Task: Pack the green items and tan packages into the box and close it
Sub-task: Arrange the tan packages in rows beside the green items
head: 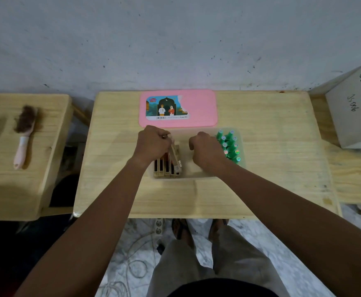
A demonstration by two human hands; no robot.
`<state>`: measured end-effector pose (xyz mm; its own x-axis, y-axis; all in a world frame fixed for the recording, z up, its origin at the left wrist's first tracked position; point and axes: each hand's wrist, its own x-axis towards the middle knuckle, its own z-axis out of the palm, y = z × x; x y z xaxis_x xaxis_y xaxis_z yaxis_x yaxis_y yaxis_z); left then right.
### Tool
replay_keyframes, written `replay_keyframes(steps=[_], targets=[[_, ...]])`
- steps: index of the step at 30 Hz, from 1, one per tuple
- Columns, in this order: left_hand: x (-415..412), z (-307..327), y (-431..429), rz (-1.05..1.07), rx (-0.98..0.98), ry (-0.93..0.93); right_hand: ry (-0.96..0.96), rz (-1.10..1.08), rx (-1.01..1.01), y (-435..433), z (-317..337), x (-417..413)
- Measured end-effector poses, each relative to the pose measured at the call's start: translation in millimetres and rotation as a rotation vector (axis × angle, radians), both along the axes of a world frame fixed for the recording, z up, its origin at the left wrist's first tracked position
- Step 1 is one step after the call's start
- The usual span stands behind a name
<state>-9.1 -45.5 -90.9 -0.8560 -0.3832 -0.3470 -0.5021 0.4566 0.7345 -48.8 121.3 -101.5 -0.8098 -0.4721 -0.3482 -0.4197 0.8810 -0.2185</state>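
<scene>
A clear plastic box (198,175) sits mid-table. Several tan packages (166,169) stand on edge in its left part. Several green items (229,146) with round shiny caps stand upright along its right side. My left hand (153,143) grips one tan package (175,156), tilted above the row. My right hand (206,150) hovers over the box's middle with fingers curled; what it holds, if anything, is hidden. The pink lid (198,108) with a picture label lies flat behind the box.
A brush (24,133) with a pink handle lies on the side table (8,189) at left. A grey carton (355,110) marked JS006 stands at right. Cables and a power strip (158,227) lie on the floor by my feet.
</scene>
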Motion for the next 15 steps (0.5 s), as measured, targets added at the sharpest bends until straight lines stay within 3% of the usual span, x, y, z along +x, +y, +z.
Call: replay_keyframes(steps=[5, 9, 11, 15], targets=[[-1, 0, -1, -0.124, -0.22, -0.047, 0.012, -0.001, 0.003, 0, -13, 7], [2, -7, 3, -0.154, -0.286, -0.058, 0.0, -0.204, -0.306, -5, -28, 6], [3, -8, 5, -0.167, -0.311, -0.06, -0.174, -0.476, -0.539, -8, -29, 5], [7, -9, 7, -0.262, -0.358, -0.072, -0.697, -0.957, -0.933, -6, -22, 9]])
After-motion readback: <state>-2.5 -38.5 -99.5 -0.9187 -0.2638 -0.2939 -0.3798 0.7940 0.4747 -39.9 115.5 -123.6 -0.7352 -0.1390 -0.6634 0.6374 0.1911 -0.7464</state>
